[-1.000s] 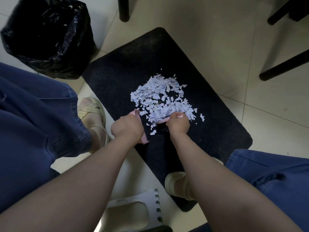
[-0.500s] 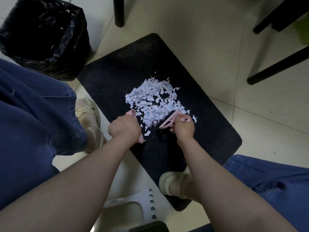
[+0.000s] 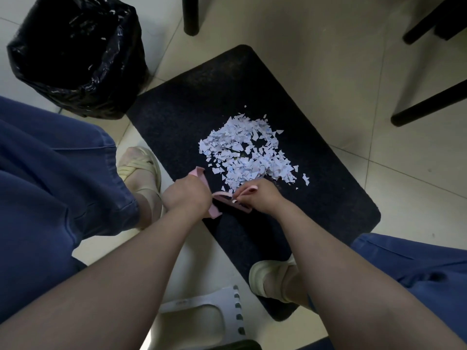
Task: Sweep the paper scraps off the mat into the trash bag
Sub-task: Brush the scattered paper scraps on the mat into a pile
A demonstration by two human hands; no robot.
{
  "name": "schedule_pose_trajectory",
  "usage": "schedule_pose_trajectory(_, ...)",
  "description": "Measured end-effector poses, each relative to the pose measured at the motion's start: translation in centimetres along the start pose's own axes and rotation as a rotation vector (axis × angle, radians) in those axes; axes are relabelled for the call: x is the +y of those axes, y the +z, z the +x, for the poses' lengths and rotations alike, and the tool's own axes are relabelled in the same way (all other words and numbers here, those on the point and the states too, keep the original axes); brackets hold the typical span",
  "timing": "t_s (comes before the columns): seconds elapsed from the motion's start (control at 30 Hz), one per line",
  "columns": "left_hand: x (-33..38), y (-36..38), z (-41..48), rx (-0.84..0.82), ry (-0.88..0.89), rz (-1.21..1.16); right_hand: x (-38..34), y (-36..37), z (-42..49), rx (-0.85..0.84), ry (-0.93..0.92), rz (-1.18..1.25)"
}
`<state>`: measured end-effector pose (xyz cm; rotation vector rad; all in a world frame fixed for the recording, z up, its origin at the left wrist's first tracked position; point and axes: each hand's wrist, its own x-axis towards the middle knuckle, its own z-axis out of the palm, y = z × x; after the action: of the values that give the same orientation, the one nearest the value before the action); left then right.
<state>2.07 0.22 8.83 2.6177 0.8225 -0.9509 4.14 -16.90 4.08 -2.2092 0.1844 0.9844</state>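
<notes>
While both your hands work low in the middle of the frame, your left hand is clenched around a pink dustpan, its edge poking out above and below your fist. Your right hand grips a small pink brush, fingers curled tight on it, and the brush sits right at the near edge of the pile, just beside the dustpan. The two tools nearly meet between your hands; whether they actually touch I can't tell.

Just above your hands, the paper scraps lie heaped in a loose white mound at the centre of the frame, with a few stray bits scattered to the right of the pile. They're all resting on the dark mat, which runs diagonally from upper centre down to lower right across the pale tiled floor.

Your feet in cream sandals sit either side: the left sandal on the floor beside the mat's left edge, the right sandal on the mat's lower end. Blue trouser legs fill the frame's sides.

Up in the upper left of the frame, the black trash bag stands open, close to the mat's corner, with some white flecks visible inside. Dark furniture legs cross the top and upper right, and a white stool shows at the bottom.
</notes>
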Motion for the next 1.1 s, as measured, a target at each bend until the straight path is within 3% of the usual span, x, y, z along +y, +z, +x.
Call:
schedule_pose_trajectory(0.17,-0.1,0.1,0.6,-0.001,0.003,0.026,-0.6,-1.9,2.2,0.159,-0.041,-0.106)
schedule_pose_trajectory(0.43,0.5,-0.1,0.5,-0.012,0.012,0.021,-1.0,-2.6,2.5,0.406,0.065,0.12)
schedule_pose_trajectory(0.63,0.1,-0.7,0.6,0.035,-0.004,-0.032,-2.1,-1.8,2.2,0.312,0.08,0.235)
schedule_pose_trajectory(0.83,-0.5,-0.9,1.2,0.072,-0.022,-0.028,-3.3,2.1,2.2,0.133,0.035,0.12)
schedule_pose_trajectory(1.1,1.2,-1.2,0.6,0.023,-0.008,0.001,-1.6,0.0,1.6,0.373,0.119,0.092)
